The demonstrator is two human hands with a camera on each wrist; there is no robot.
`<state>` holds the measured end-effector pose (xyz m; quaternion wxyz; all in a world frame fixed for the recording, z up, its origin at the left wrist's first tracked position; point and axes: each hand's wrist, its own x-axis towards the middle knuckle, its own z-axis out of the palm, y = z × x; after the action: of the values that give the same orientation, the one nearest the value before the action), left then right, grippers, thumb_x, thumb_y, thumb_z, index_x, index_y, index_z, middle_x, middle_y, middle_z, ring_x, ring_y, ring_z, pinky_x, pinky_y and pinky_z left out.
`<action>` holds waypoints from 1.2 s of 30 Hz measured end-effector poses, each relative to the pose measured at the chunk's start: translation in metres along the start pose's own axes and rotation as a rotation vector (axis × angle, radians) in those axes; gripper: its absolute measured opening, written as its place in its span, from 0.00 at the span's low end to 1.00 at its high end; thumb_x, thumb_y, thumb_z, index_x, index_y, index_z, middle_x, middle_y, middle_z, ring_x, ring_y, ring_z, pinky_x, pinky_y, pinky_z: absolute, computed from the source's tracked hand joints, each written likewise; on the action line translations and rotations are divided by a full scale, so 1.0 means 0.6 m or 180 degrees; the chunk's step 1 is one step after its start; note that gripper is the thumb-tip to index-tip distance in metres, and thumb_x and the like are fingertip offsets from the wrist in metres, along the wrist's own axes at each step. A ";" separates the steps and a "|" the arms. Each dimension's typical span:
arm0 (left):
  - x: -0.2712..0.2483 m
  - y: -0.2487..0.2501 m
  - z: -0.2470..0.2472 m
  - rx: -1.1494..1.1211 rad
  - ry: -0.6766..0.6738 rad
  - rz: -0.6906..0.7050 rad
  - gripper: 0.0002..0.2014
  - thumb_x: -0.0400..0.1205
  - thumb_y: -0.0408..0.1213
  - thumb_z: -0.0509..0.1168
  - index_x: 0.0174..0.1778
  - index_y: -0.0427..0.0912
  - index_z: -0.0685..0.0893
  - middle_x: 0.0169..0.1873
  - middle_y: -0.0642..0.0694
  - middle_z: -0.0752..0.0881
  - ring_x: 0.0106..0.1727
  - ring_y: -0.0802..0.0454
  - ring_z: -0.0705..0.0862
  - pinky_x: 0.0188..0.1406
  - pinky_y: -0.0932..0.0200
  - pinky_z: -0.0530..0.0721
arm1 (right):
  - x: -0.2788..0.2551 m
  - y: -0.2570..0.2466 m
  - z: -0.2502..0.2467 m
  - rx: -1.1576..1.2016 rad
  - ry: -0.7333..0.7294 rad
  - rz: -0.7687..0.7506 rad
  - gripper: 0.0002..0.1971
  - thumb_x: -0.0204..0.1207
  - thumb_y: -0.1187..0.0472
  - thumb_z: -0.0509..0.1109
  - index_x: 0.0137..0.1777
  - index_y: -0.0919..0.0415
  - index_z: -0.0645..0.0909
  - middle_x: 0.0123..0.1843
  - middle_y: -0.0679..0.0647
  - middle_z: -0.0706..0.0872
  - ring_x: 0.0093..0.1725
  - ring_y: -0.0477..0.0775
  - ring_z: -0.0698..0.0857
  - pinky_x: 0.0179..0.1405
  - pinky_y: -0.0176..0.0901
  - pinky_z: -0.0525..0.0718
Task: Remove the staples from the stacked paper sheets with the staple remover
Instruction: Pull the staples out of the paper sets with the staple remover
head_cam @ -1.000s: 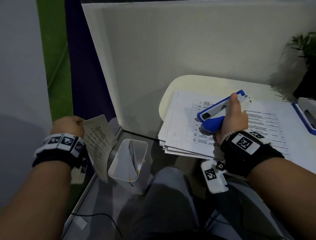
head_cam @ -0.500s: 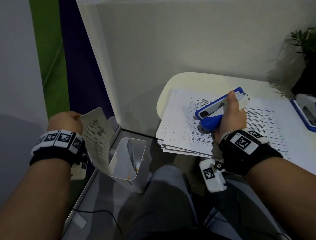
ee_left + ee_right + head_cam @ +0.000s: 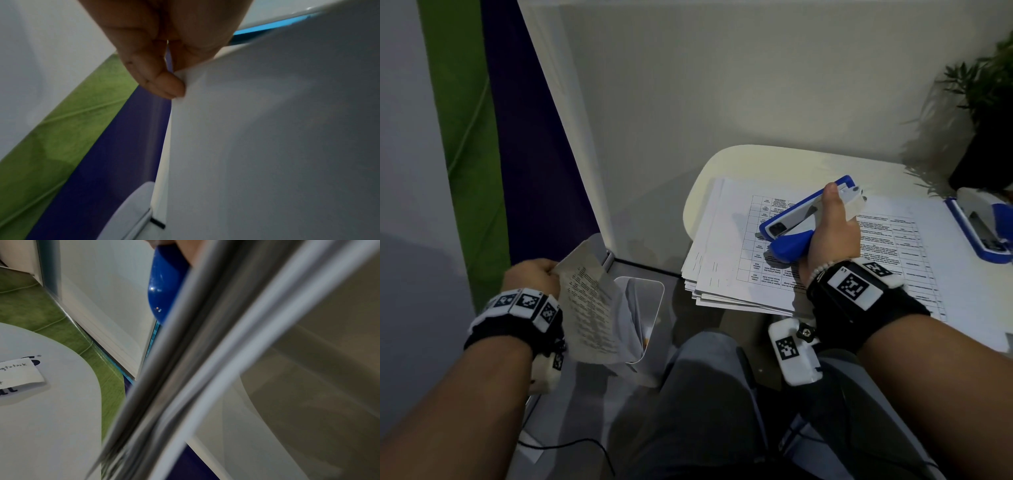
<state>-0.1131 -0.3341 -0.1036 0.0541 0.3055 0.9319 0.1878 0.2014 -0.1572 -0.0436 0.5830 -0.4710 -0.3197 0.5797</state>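
Head view: your right hand (image 3: 832, 236) is wrapped round the staple remover (image 3: 791, 222), resting on the stacked paper sheets (image 3: 726, 274) at the left end of the counter (image 3: 722, 164). The tool's long axis runs left to right, nose leftward. Your left hand (image 3: 530, 277) pinches a loose sheet (image 3: 589, 308) over the bin (image 3: 652, 301), well left of the stack. For the next staple, the right hand looks the nearer.

Dim light here — plain white partition wall (image 3: 722, 85) at my twelve o'clock, green-and-purple striped wall (image 3: 517, 154) at ten, rounded cream tabletop (image 3: 774, 161) at three, dark leafy plant (image 3: 989, 85) at two.
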 end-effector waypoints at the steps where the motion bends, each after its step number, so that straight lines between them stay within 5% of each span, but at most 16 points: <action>1: -0.005 0.002 0.009 0.0023 -0.0127 -0.0054 0.13 0.83 0.32 0.61 0.61 0.34 0.84 0.55 0.33 0.86 0.54 0.35 0.83 0.46 0.55 0.77 | -0.001 -0.001 0.000 -0.0021 -0.0005 -0.0023 0.08 0.81 0.48 0.65 0.43 0.50 0.75 0.36 0.45 0.79 0.34 0.43 0.80 0.43 0.42 0.81; 7: -0.021 0.065 0.019 -0.0264 -0.0336 0.0181 0.21 0.81 0.42 0.65 0.69 0.40 0.78 0.65 0.39 0.81 0.62 0.41 0.81 0.60 0.53 0.76 | -0.002 -0.002 -0.001 -0.0005 -0.0008 0.0034 0.08 0.81 0.48 0.64 0.43 0.50 0.74 0.35 0.46 0.78 0.33 0.42 0.80 0.39 0.40 0.81; 11: -0.049 0.172 -0.010 -0.1147 -0.0196 0.0778 0.14 0.80 0.41 0.66 0.60 0.44 0.85 0.54 0.47 0.87 0.50 0.56 0.82 0.57 0.62 0.76 | -0.004 -0.004 -0.002 -0.0051 -0.0054 0.0075 0.09 0.81 0.48 0.64 0.43 0.50 0.74 0.35 0.46 0.76 0.32 0.42 0.78 0.31 0.35 0.79; 14: -0.084 0.239 -0.016 -0.1414 -0.0646 0.0960 0.12 0.79 0.46 0.67 0.55 0.48 0.87 0.47 0.51 0.87 0.50 0.52 0.85 0.59 0.54 0.81 | -0.004 -0.004 -0.003 -0.0031 -0.0078 0.0091 0.08 0.81 0.48 0.64 0.43 0.50 0.75 0.35 0.46 0.77 0.32 0.44 0.78 0.34 0.37 0.79; 17: -0.110 0.278 -0.008 -0.0831 -0.0994 0.1173 0.16 0.75 0.54 0.69 0.55 0.50 0.84 0.46 0.55 0.82 0.49 0.56 0.81 0.51 0.61 0.77 | -0.003 -0.005 0.000 -0.0065 -0.0109 0.0102 0.08 0.80 0.48 0.65 0.43 0.50 0.76 0.36 0.46 0.79 0.34 0.46 0.80 0.41 0.45 0.80; 21: -0.129 0.296 -0.007 -0.0095 -0.0929 0.1500 0.26 0.71 0.59 0.71 0.62 0.52 0.80 0.50 0.54 0.73 0.55 0.55 0.78 0.51 0.60 0.73 | 0.000 -0.009 0.003 -0.0072 -0.0135 0.0236 0.07 0.79 0.47 0.67 0.47 0.49 0.77 0.39 0.47 0.82 0.39 0.50 0.83 0.50 0.52 0.84; 29: -0.147 0.305 -0.003 0.0429 -0.1046 0.1460 0.37 0.66 0.67 0.70 0.66 0.48 0.75 0.59 0.50 0.77 0.57 0.51 0.78 0.56 0.53 0.80 | 0.000 -0.012 -0.001 -0.0059 -0.0122 0.0314 0.08 0.79 0.47 0.66 0.44 0.49 0.76 0.39 0.48 0.81 0.38 0.50 0.82 0.54 0.55 0.85; 36: -0.148 0.320 -0.004 0.0151 -0.1139 0.1281 0.29 0.64 0.59 0.77 0.55 0.50 0.76 0.51 0.52 0.76 0.56 0.50 0.77 0.57 0.52 0.79 | 0.001 -0.010 -0.003 -0.0149 -0.0174 0.0297 0.09 0.80 0.46 0.66 0.44 0.50 0.76 0.39 0.48 0.81 0.39 0.50 0.83 0.49 0.51 0.85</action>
<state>0.0635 -0.2448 -0.0289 0.1724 0.5141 0.8322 0.1159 0.2051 -0.1561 -0.0388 0.5352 -0.4829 -0.3266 0.6113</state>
